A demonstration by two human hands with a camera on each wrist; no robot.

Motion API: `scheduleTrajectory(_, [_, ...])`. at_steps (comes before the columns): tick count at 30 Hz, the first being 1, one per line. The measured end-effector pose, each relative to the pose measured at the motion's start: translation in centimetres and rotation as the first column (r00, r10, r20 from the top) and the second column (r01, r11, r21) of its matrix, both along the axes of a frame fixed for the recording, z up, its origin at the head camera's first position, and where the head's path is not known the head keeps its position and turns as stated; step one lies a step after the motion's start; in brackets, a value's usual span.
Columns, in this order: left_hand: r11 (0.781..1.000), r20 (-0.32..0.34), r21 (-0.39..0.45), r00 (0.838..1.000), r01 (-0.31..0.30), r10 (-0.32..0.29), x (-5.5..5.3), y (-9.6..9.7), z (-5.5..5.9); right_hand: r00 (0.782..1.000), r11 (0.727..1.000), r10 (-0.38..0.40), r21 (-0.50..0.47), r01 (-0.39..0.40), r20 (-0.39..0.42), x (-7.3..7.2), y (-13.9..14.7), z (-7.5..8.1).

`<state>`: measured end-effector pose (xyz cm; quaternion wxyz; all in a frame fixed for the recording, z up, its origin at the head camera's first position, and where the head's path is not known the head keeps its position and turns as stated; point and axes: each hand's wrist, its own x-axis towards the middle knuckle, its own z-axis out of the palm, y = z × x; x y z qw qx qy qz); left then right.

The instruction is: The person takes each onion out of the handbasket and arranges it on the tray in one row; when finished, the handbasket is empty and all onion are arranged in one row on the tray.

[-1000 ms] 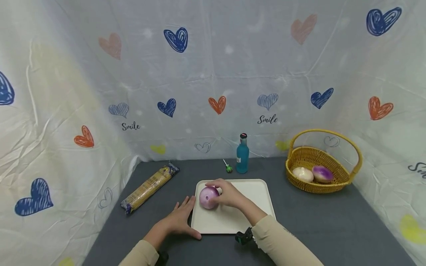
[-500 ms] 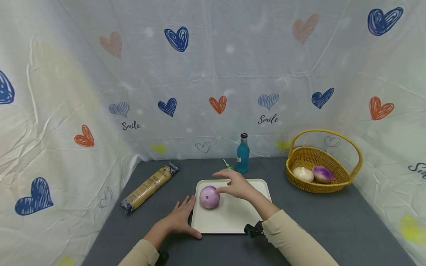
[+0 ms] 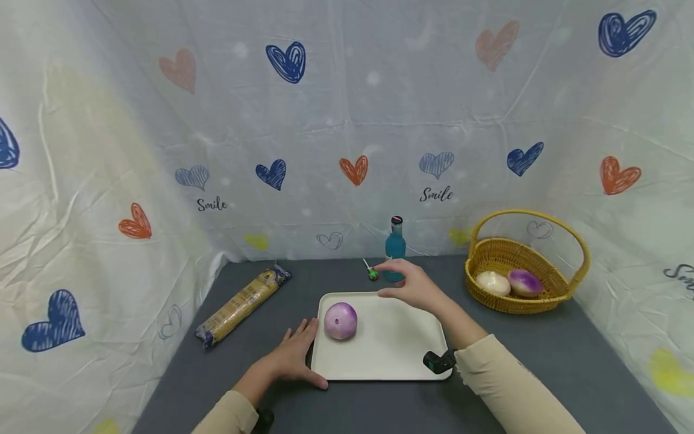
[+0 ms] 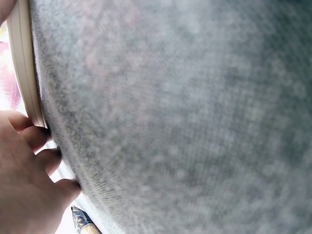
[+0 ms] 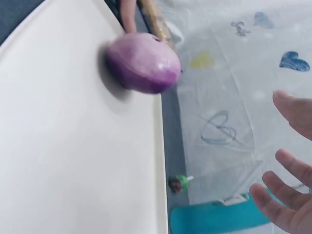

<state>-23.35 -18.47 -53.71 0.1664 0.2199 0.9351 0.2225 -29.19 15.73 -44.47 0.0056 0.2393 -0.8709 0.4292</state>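
On the left part of a white tray sits a purple onion-like vegetable, its pale top dimpled. My left hand rests against the tray's left edge, fingers spread and thumb near the front corner. In the left wrist view, the left fingers touch the tray rim. Above the tray's far right side hovers my right hand, holding nothing, thumb and fingers apart. Just behind it stands a blue bottle, partly covered by the fingers. A green lollipop lies close to the right fingertips.
A yellow wicker basket at the right holds a white vegetable and a purple-white one. At the left lies a long pack of noodles. A cloth printed with hearts hangs behind the grey table.
My right hand has let go of the purple vegetable and moved right and away from me, towards the bottle. The vegetable stays on the tray. My left hand has not moved.
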Motion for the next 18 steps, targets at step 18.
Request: scheduleTrajectory(18, [1.0,0.004,-0.012,1.0,-0.008,0.008,-0.2,-0.1,-0.3,0.992,0.992,-0.127,0.001,0.127,0.013,0.5,6.8,0.5])
